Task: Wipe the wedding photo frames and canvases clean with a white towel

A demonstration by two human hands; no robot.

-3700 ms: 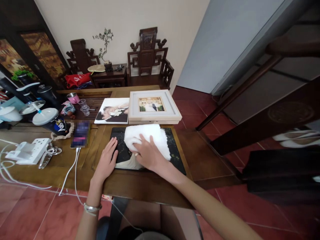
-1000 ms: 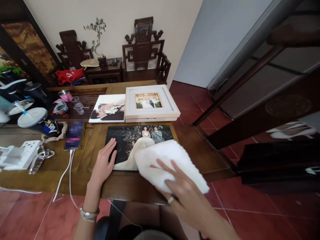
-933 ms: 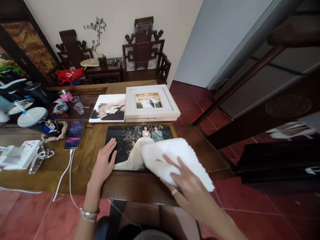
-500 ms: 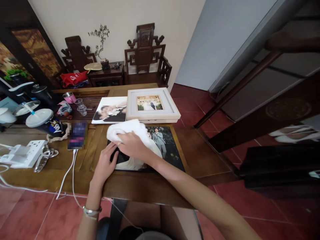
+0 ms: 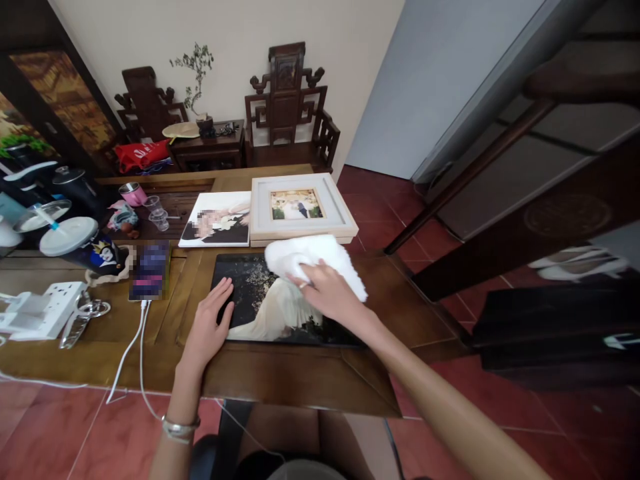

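A dark wedding photo panel (image 5: 250, 287) lies flat on the wooden table near its front edge. My right hand (image 5: 330, 290) grips a white cloth (image 5: 320, 253) and presses it on the panel's upper right part, hiding the figure there. At the panel's left edge rests my left hand (image 5: 213, 320), fingers stretched out and thumb apart, holding nothing. Just behind the panel are a white-edged photo print (image 5: 220, 220) and, beside it, a pale wooden picture frame (image 5: 305, 230) with a small photo inside.
On the left stand a lidded drink cup (image 5: 75, 240), a phone (image 5: 150, 270) on a white cable, a power strip (image 5: 55, 310) and a clear hair clip (image 5: 83, 320). A pink mug (image 5: 133, 193) sits farther back. A dark wooden chair (image 5: 475, 220) is at the right.
My right hand has slid the white cloth rightward across the panel, baring its upper left area and covering the standing figure. My left hand stays at the left edge.
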